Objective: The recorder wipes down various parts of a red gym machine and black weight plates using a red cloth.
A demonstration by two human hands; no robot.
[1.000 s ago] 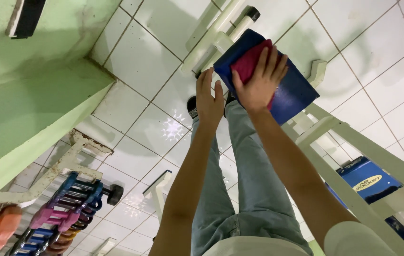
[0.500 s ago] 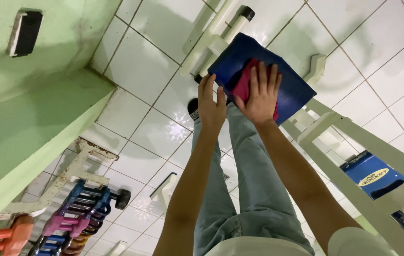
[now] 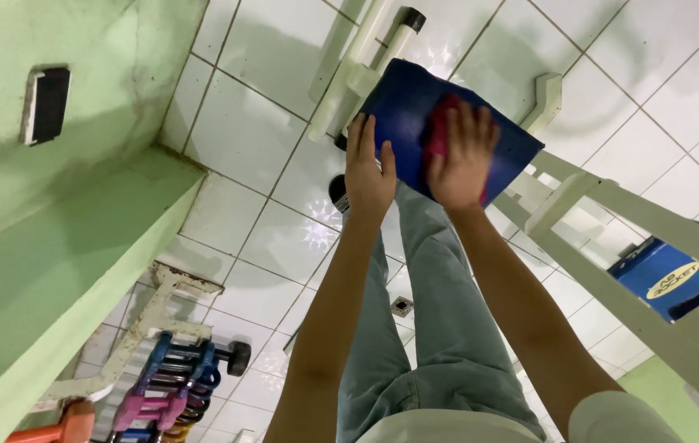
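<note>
One blue pad [image 3: 403,111] sits in the upper centre of the frame, mounted on a white metal frame [image 3: 612,205]. One red cloth [image 3: 440,131] lies flat on the pad, mostly covered by the right hand [image 3: 460,160]. The right hand presses down on the cloth with its fingers extended and slightly spread; it grips nothing. The left hand [image 3: 368,172] rests at the pad's left edge, fingers straight and together, palm open; whether it clasps the edge cannot be told. A second blue pad [image 3: 673,279] shows at the right edge of the frame, behind the frame's bars. At lower left, one rack [image 3: 173,385] holds several coloured dumbbells; the exact count cannot be told. The floor [image 3: 251,131] is white tile. One dark rectangular fitting [image 3: 47,105] is fixed to the green wall [image 3: 54,238] at upper left.
</note>
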